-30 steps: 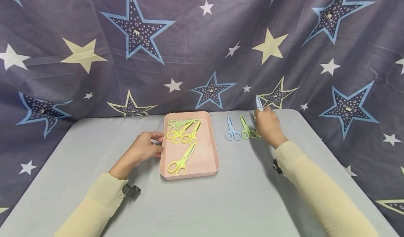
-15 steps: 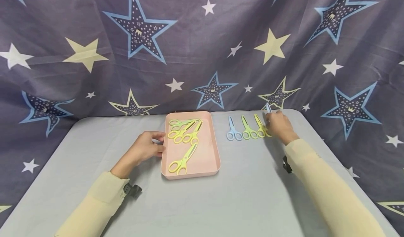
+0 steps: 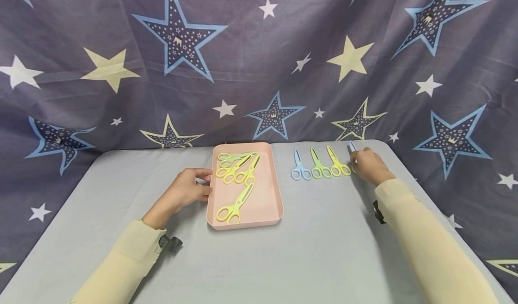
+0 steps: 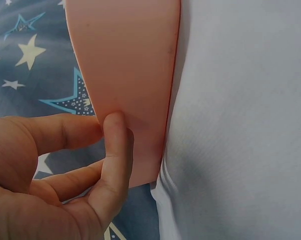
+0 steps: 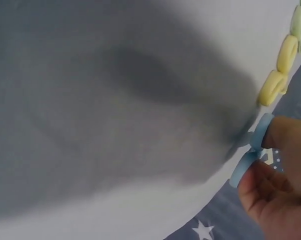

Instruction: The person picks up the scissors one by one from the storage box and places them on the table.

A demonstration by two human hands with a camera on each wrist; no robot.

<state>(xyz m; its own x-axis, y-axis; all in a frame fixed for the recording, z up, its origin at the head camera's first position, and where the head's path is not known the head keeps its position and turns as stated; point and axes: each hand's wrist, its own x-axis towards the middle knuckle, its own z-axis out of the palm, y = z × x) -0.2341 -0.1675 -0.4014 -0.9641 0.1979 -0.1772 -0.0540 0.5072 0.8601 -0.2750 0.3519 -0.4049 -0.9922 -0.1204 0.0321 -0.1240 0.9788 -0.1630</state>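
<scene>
My right hand point(image 3: 370, 165) pinches a pair of light blue scissors point(image 5: 261, 132) by the handle loops, at the right end of a row on the table. Its tip points to the back, and the hand hides much of it. Left of it lie yellow scissors point(image 3: 339, 168), green scissors point(image 3: 321, 170) and another blue pair point(image 3: 298, 171), blades toward the curtain. My left hand point(image 3: 187, 188) touches the left side of a pink tray point(image 3: 265, 205), with fingertips against its outer wall in the left wrist view. Several yellow and green scissors point(image 3: 236, 207) lie in the tray.
A grey cloth covers the table point(image 3: 259, 263). Behind and around it hangs a dark curtain point(image 3: 243, 61) with a star print. The tray stands left of the scissors row, near the back edge.
My right hand has moved right and lowered the blue scissors toward the table, uncovering the yellow scissors. My left hand stays at the tray.
</scene>
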